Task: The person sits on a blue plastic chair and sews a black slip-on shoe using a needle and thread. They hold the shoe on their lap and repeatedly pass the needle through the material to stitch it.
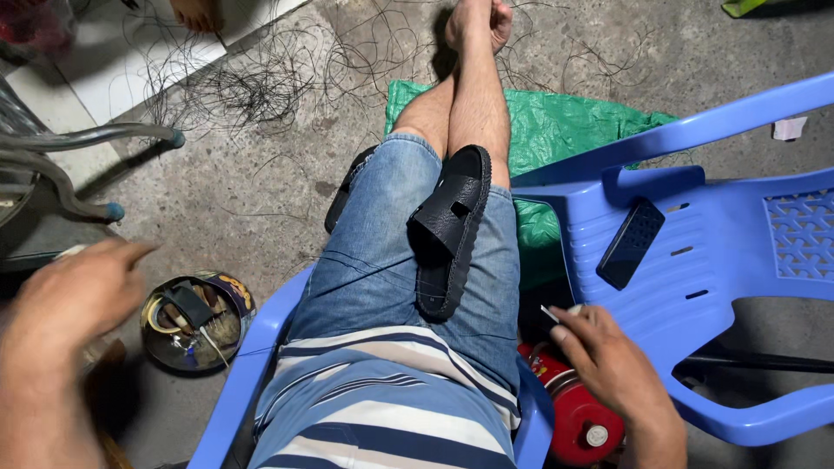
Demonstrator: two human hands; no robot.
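Head view, looking down at a seated person in denim shorts and a striped shirt.

Right hand (608,365), lower right of the frame: fingers drawn together, pinching a small thin pale item (551,313) at the fingertips; what kind of item it is cannot be told. The hand sits just above a red can (578,423) at the lower edge.

Left hand (74,291), at the left edge: blurred, fingers loosely spread, holding nothing. It is near a round tin (195,323) of small tools on the concrete floor.

A black sandal (450,230) lies sole-down across the lap at centre frame, touched by neither hand.

To the right, a second blue plastic chair (712,260) carries a dark phone (631,244) on its seat. A green sheet (556,130) lies on the floor beneath the legs. Loose black thread (252,82) is scattered across the upper left.
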